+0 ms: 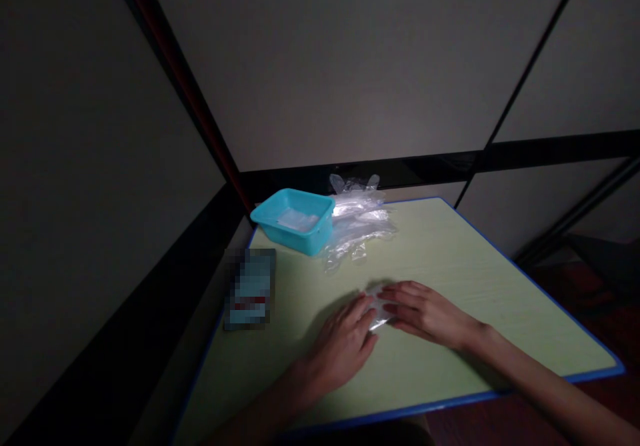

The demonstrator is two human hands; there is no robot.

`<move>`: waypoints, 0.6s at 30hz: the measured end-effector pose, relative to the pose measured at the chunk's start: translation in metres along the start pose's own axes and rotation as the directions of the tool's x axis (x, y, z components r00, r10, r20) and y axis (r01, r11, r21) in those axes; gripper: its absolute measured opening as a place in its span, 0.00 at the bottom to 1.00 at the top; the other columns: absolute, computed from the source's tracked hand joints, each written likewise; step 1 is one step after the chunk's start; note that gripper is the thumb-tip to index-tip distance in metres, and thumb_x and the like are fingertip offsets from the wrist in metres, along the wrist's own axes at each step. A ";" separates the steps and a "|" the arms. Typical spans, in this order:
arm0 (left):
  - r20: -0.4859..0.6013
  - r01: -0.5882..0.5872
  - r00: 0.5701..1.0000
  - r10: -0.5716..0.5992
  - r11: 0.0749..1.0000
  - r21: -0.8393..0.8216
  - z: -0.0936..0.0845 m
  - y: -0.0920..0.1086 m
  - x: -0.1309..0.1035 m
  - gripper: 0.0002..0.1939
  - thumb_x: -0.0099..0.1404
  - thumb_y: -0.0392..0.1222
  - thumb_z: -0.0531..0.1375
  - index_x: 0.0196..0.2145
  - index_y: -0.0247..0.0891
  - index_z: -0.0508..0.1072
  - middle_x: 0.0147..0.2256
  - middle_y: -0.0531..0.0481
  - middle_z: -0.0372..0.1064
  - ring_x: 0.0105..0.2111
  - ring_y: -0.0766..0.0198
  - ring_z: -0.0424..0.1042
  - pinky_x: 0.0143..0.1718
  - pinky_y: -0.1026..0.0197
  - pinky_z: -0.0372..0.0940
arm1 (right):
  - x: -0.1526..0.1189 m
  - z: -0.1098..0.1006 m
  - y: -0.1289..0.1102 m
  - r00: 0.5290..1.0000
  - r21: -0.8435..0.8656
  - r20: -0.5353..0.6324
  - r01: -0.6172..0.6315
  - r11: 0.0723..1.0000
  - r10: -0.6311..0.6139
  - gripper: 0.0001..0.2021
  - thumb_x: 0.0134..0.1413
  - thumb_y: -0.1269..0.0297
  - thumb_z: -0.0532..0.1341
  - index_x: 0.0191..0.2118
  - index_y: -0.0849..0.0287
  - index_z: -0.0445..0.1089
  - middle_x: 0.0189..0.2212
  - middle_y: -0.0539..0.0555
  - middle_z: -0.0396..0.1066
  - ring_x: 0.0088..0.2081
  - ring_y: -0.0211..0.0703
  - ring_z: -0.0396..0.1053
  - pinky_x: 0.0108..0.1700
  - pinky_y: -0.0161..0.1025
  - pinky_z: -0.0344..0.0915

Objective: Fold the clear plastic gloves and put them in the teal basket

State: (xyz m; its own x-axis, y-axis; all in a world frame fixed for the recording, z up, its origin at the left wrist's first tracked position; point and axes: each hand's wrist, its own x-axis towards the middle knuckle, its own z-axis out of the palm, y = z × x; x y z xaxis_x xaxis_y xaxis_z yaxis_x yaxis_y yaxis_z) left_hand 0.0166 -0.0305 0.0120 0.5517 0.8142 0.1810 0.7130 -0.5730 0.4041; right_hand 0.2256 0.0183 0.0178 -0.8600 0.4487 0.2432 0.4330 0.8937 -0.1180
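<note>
A small piece of clear plastic (380, 309) lies on the pale green table, between my two hands. My left hand (347, 343) rests on its left side, fingers spread and extended over its edge. From the right, my right hand (423, 313) lies on the plastic with its fingers stretched out and slightly apart. Farther back is a loose pile of clear plastic gloves (357, 223). Beside that pile stands a turquoise basket (300, 234) with a flat whitish translucent item (297, 220) inside.
A blurred-out flat object (253, 289) lies near the left edge of the table (450, 253), which has a blue rim. Pale wall panels with dark strips stand behind and to the left.
</note>
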 end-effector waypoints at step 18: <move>-0.080 0.302 0.886 -0.456 0.701 -0.647 -0.009 -0.014 0.032 0.13 0.56 0.40 0.52 0.18 0.33 0.66 0.18 0.53 0.63 0.21 0.67 0.64 0.22 0.67 0.56 | 0.030 -0.013 0.001 0.814 0.839 -0.007 -0.311 0.447 0.581 0.05 0.53 0.63 0.55 0.35 0.57 0.58 0.23 0.46 0.60 0.24 0.35 0.60 0.23 0.31 0.55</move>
State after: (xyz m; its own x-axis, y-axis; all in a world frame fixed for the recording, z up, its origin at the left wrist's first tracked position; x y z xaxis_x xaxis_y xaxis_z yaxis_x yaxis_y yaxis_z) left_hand 0.0206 0.0045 0.0201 0.1290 0.9905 0.0482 0.3863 -0.0950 0.9175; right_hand 0.2038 0.0321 0.0371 -0.4461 0.8845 0.1364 0.2345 0.2626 -0.9360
